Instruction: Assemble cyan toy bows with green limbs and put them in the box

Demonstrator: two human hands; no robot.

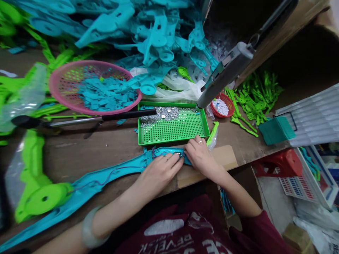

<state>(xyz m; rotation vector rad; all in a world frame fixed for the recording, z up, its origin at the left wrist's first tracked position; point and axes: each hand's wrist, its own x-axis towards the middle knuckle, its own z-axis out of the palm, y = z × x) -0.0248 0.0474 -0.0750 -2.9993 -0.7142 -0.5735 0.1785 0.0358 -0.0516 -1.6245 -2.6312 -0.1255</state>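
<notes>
A long blue plastic shell (127,165) lies across the front of the bench, its hollow side up, with a thin dark wire along it. My left hand (162,169), bent and closed, presses its fingertips at the shell's right part, beside small metal pieces (178,153). Facing it, my right hand (198,153) is closed with its fingers pinched at the same end; any small piece between them is hidden. A round green plastic part (43,198) rests at the shell's left part. Under my right wrist is a flat piece of cardboard (224,157).
Just beyond my hands stands a green perforated tray (173,132) of small metal pieces. A pink basket (60,97) holds blue pieces. An electric screwdriver (225,74) hangs above the tray's right corner. Blue parts (156,31) pile up behind. A black-handled tool (127,114) lies left.
</notes>
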